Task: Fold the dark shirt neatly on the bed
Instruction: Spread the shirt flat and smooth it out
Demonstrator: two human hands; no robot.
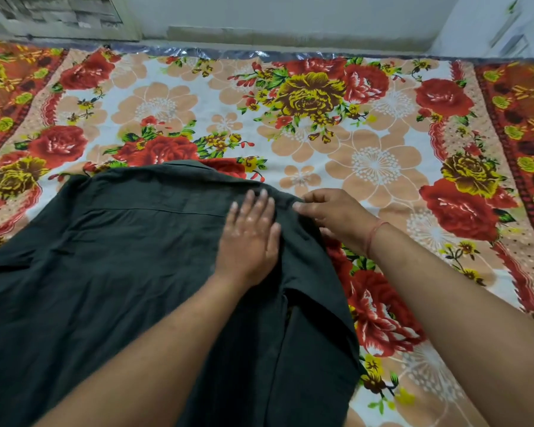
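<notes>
Left hand (250,234) lies flat on the one dark shirt (121,257), palm down, fingers straight and close together, pointing toward 12 o'clock; its forearm comes in from 7 o'clock. At its 2 o'clock, almost touching its fingertips, the right hand (336,214) has its fingers curled and pinches a raised ridge of the shirt's cloth between thumb and forefinger; its forearm comes in from 4 o'clock. One red thread (375,234) circles the right wrist. Two hands, both on the shirt. The shirt lies spread on the bed (352,134), back side up, collar toward 12 o'clock, filling the view from the centre to 7 o'clock, with one sleeve folded inward under the hands. One floral sheet (460,211) of red and yellow roses covers the bed. A pale wall (290,13) runs along 12 o'clock.
</notes>
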